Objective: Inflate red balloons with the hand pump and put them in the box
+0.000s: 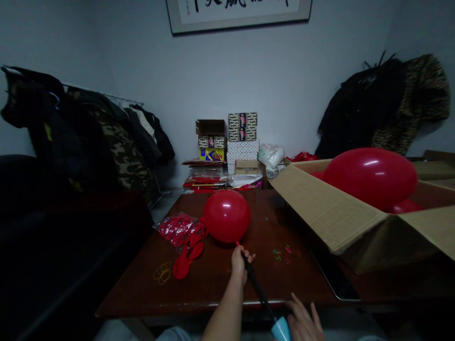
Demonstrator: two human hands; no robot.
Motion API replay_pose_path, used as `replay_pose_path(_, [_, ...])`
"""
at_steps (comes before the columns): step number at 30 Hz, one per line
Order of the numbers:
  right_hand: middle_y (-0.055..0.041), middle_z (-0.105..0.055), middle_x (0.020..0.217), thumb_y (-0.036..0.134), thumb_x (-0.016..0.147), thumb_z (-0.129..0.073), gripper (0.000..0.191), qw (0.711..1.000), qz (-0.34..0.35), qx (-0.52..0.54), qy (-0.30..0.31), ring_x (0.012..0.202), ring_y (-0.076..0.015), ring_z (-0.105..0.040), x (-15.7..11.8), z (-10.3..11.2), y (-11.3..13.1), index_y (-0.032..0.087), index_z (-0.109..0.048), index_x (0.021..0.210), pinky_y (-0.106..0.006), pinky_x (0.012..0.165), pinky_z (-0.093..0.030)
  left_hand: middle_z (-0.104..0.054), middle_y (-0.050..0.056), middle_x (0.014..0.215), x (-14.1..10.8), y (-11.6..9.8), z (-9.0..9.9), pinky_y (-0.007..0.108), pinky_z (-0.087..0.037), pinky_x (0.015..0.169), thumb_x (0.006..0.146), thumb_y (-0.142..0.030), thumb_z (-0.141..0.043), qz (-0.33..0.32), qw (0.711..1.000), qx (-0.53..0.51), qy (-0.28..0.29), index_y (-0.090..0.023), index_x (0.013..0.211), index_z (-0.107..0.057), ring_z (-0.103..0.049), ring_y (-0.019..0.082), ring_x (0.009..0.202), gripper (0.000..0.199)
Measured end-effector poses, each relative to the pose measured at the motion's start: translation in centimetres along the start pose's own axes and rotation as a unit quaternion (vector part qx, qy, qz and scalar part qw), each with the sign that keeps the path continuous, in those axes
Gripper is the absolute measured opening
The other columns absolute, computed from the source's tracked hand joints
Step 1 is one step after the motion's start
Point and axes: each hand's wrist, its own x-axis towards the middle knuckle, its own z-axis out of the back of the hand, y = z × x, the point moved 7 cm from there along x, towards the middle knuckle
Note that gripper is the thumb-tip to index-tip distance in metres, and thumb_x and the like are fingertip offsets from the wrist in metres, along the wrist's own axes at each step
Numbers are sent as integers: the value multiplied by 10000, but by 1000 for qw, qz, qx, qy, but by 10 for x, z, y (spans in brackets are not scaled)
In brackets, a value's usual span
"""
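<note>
My left hand [240, 263] is closed near the table's middle, pinching the neck of a round, inflated red balloon [226, 216]. The upper end of a balloon pump [261, 290] sits in the same grip; its thin black tube slants down to a light blue part [281, 329]. My right hand [304, 319] is at the front edge, against that blue part. Some of its fingers extend past the pump, and the lower palm is cut off by the frame. Left of the balloon lie flat red balloons [186, 258] and a clear bag of red balloons [179, 228].
An open cardboard box [330, 222] with inflated red balloons [371, 177] stands at right. A phone [336, 274] lies beside it. Small coloured rings [279, 255] and yellow loops [162, 273] lie on the brown table [142, 296]. Stacked boxes [242, 151] stand behind; a dark sofa is left.
</note>
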Motion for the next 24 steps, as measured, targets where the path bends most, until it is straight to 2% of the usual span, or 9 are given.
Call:
replay_pose_path(5, [-145, -485, 1298, 520, 713, -504, 506, 998, 18, 48, 46, 1294, -340, -287, 19, 12, 15, 156, -627, 1042, -585, 1059, -39, -429, -108, 439, 1, 1, 0, 360, -477, 703, 686, -473, -618, -6, 1000, 4, 0, -212, 679, -388, -373, 54, 339, 348])
replay_pose_path(10, [-142, -510, 1257, 465, 757, -456, 452, 999, 3, 50, -5, 1286, -305, -305, 44, 35, 36, 138, -630, 1015, -538, 1074, -17, -434, -102, 438, -3, 1, -2, 354, -475, 681, 683, -552, -603, 2, 1000, -9, 5, -211, 696, -399, -385, 64, 345, 397])
replay_pose_path(17, [-135, -523, 1239, 439, 739, -473, 442, 997, -21, 66, -29, 1273, -291, -323, 83, 38, 53, 126, -625, 1011, -502, 1080, -60, -420, -108, 421, -3, -4, -3, 358, -481, 667, 640, -568, -641, -16, 1000, 8, -5, -209, 664, -392, -369, 58, 327, 438])
replay_pose_path(20, [-132, -535, 1225, 438, 731, -484, 437, 997, -27, 66, -28, 1269, -292, -330, 82, 36, 54, 130, -624, 1008, -500, 1080, -65, -404, -111, 411, -2, -3, -1, 361, -483, 659, 653, -572, -623, -20, 1000, 13, -12, -208, 646, -382, -358, 54, 316, 436])
replay_pose_path(24, [-129, -539, 1230, 437, 755, -466, 433, 998, -20, 60, -23, 1277, -293, -325, 63, 27, 44, 147, -615, 1040, -514, 1079, -60, -419, -106, 427, -5, -3, -2, 358, -482, 657, 680, -569, -600, -39, 999, 29, -4, -205, 659, -399, -363, 53, 323, 417])
